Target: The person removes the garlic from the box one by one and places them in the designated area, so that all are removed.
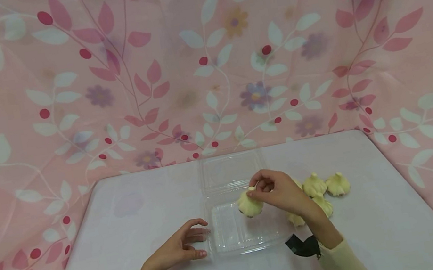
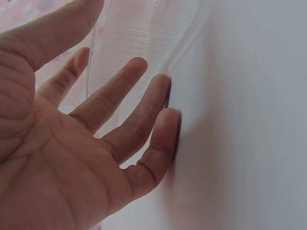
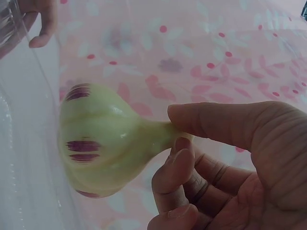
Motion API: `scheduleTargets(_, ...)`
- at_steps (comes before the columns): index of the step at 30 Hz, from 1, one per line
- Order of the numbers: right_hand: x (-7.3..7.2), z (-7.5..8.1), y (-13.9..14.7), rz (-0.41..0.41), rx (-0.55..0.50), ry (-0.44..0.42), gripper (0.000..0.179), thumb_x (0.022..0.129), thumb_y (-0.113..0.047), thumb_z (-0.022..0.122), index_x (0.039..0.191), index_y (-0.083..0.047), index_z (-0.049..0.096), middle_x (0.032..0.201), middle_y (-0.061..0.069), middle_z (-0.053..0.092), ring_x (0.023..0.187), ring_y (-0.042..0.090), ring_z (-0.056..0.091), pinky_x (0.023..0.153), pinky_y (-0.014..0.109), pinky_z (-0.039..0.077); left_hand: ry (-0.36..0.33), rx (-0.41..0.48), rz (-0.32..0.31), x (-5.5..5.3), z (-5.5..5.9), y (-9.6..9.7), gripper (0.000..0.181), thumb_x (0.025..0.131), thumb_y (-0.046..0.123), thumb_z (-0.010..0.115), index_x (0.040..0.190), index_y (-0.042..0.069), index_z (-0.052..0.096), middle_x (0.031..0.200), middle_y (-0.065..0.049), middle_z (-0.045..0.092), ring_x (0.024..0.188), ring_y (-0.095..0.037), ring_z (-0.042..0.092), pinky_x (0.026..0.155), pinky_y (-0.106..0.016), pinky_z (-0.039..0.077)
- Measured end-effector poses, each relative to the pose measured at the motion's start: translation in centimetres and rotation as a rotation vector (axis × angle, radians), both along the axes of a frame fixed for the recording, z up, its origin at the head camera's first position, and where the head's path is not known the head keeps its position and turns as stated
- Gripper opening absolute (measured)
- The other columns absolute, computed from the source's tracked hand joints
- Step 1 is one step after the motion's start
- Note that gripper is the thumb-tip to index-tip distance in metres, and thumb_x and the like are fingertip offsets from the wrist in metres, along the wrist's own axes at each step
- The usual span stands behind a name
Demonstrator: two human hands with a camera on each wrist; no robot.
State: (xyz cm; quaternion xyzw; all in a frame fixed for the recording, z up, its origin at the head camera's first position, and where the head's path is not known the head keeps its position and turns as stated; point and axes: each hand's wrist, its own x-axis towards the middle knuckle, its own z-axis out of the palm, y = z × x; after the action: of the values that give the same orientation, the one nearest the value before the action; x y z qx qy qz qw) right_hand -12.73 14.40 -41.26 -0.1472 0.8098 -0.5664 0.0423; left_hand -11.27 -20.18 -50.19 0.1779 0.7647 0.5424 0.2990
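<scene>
My right hand [image 1: 279, 191] pinches a garlic bulb [image 1: 249, 205] by its stem between thumb and fingers, over the clear plastic container [image 1: 225, 229]. In the right wrist view the bulb [image 3: 103, 143] is pale yellow-green with purple streaks, its round end pointing left. The container stands open, its clear lid [image 1: 231, 170] laid back toward the far edge of the table. At the container's left side is my left hand [image 1: 177, 249], fingers spread and loosely bent. Its fingertips [image 2: 165, 124] come right by the container's wall in the left wrist view, with nothing in the palm.
Several more garlic bulbs [image 1: 314, 185] lie grouped on the white table [image 1: 146, 204] to the right of the container, partly behind my right hand and forearm. A pink floral cloth [image 1: 170, 66] hangs behind the table. Black wrist mounts [image 1: 304, 245] sit on both forearms.
</scene>
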Motion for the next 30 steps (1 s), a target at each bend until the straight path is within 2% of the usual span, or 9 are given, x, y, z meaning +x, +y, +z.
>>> scheduleTargets(7,-0.1,0.1,1.2,0.004,-0.003,0.002,0.021,0.086,-0.023,0.078,0.098,-0.009,0.066,0.080,0.006,0.062,0.070,0.023,0.059,0.061,0.029,0.048,0.000,0.016,-0.012,-0.1,0.0,-0.1,0.068,0.088,0.016,0.076,0.145,0.016,0.040,0.139,-0.011,0.052,0.126,-0.030,0.051,0.093,-0.041,0.045)
scheduleTargets(15,0.1,0.6,2.6,-0.013,0.005,-0.035,0.023,0.087,-0.026,0.078,0.100,-0.011,0.066,0.081,0.009,0.062,0.069,0.024,0.057,0.061,0.028,0.046,-0.008,0.020,-0.016,-0.1,0.0,-0.1,0.067,0.088,0.015,0.076,0.145,0.016,0.040,0.140,-0.011,0.052,0.126,-0.031,0.051,0.093,-0.040,0.045)
scheduleTargets(25,0.2,0.6,4.5,-0.006,-0.033,-0.001,0.021,0.088,-0.019,0.077,0.100,-0.007,0.064,0.079,0.012,0.060,0.066,0.037,0.054,0.053,0.026,0.043,-0.005,0.012,-0.013,0.0,0.0,-0.1,0.067,0.088,0.015,0.076,0.145,0.015,0.039,0.140,-0.011,0.052,0.126,-0.031,0.051,0.093,-0.040,0.045)
scheduleTargets(30,0.2,0.6,5.4,-0.021,-0.028,0.001,0.021,0.088,-0.019,0.076,0.099,-0.006,0.064,0.079,0.013,0.059,0.064,0.029,0.054,0.052,0.025,0.042,-0.005,0.011,-0.013,0.0,0.0,-0.1,0.067,0.088,0.016,0.076,0.145,0.015,0.040,0.140,-0.012,0.052,0.126,-0.031,0.051,0.092,-0.040,0.045)
